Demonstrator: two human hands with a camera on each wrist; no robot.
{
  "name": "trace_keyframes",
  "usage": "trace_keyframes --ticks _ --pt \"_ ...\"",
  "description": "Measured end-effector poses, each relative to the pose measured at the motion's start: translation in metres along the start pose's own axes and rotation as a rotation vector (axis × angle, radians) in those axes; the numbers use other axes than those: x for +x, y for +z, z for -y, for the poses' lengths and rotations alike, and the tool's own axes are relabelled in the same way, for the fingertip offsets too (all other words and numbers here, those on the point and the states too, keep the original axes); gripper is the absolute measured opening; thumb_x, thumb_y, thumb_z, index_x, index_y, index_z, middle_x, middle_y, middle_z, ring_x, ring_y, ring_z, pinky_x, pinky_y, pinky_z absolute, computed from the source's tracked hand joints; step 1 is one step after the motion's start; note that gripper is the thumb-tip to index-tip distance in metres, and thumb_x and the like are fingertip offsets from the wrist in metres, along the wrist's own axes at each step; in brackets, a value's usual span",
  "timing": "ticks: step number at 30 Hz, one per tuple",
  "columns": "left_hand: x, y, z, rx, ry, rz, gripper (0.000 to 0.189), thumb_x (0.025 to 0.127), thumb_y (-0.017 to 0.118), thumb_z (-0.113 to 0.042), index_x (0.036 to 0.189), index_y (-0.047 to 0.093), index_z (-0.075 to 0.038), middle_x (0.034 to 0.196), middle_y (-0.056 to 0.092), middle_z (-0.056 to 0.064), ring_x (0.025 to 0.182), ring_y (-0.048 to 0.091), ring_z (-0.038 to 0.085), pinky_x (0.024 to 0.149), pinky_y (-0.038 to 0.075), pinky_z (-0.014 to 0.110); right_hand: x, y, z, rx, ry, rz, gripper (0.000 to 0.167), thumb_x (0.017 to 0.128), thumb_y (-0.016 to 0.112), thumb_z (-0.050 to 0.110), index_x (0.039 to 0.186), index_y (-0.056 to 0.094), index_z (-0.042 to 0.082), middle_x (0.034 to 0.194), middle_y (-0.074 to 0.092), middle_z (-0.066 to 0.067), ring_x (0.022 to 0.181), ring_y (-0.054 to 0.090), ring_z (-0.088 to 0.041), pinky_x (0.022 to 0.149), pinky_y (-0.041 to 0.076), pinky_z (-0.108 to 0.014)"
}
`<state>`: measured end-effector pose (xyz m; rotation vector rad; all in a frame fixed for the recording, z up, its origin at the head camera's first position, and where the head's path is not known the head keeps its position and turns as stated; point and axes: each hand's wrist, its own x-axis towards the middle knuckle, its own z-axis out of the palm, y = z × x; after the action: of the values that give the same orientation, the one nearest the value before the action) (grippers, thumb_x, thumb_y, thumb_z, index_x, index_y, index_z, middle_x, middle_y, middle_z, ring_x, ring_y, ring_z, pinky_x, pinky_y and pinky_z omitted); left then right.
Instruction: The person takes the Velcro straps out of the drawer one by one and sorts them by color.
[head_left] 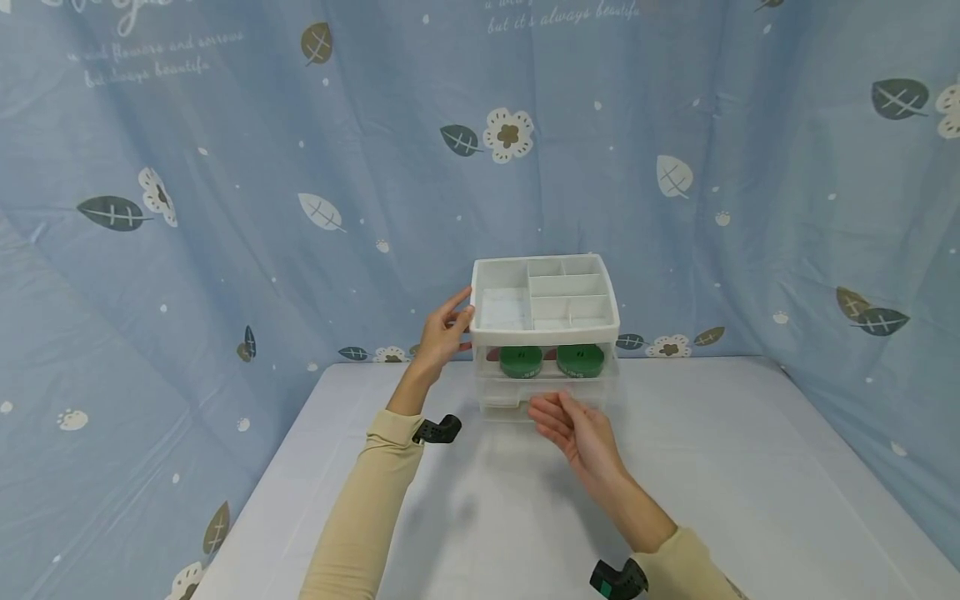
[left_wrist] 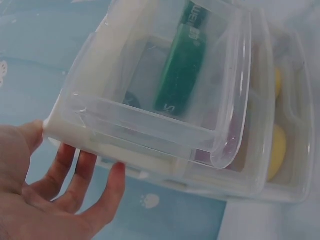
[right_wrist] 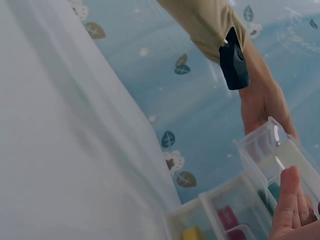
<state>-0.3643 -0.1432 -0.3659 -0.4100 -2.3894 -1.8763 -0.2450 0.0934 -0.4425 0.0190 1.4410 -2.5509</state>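
Observation:
A small drawer organizer (head_left: 504, 335) with a white divided top and clear drawers stands at the table's back. Its upper drawer shows two green rounded fronts in the head view. A long green item (left_wrist: 181, 70) with white letters lies inside it in the left wrist view. Against the organizer's left side rest the fingers of my left hand (head_left: 442, 333), thumb near the white top's edge. My right hand (head_left: 581, 433), fingers extended close together, is before the lower drawers; contact cannot be told. Yellow items (left_wrist: 276, 152) show in the lowest drawer, a red item (right_wrist: 227, 216) in the middle one.
A white cloth covers the table (head_left: 750, 467). Behind and beside it hangs a blue curtain (head_left: 420, 125) printed with leaves and flowers. Dark devices (head_left: 438, 429) sit at both wrists, over beige sleeves (head_left: 367, 508).

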Motion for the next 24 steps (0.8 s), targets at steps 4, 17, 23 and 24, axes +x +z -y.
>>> trace_keyframes --ticks 4,17,23,24 --pt "0.0 0.0 0.001 0.001 -0.006 0.004 0.048 0.104 0.049 -0.036 0.151 0.038 -0.037 0.126 0.058 0.015 0.113 0.06 0.03 0.094 0.058 0.047 -0.005 0.0 -0.002 0.0 -0.005 0.017 0.047 0.106 0.044 0.034 0.135 0.047 -0.003 0.11 0.075 -0.002 0.103 0.071 -0.01 0.086 0.059 -0.021" --pt "-0.002 -0.002 -0.003 -0.001 0.008 0.016 0.05 0.104 0.048 -0.034 0.153 0.037 -0.03 0.124 0.057 0.019 0.112 0.06 0.031 0.093 0.058 0.048 -0.018 0.001 -0.005 -0.002 0.02 0.014 0.05 0.105 0.047 0.035 0.136 0.048 -0.004 0.112 0.075 -0.003 0.104 0.071 -0.012 0.085 0.06 -0.022" --pt "-0.002 -0.002 -0.003 -0.008 -0.001 0.024 0.048 0.104 0.047 -0.036 0.151 0.037 -0.035 0.127 0.056 0.02 0.113 0.057 0.032 0.096 0.056 0.05 -0.021 0.001 -0.005 -0.004 0.024 0.005 0.054 0.104 0.048 0.036 0.139 0.045 -0.005 0.112 0.075 -0.004 0.104 0.071 -0.014 0.085 0.06 -0.023" --pt "-0.001 -0.001 0.0 -0.001 0.004 0.018 0.048 0.104 0.048 -0.037 0.151 0.038 -0.038 0.127 0.057 0.018 0.112 0.058 0.03 0.095 0.057 0.048 -0.021 0.001 -0.005 -0.004 0.025 0.004 0.054 0.104 0.048 0.036 0.139 0.045 -0.005 0.113 0.075 -0.004 0.104 0.071 -0.014 0.085 0.06 -0.023"
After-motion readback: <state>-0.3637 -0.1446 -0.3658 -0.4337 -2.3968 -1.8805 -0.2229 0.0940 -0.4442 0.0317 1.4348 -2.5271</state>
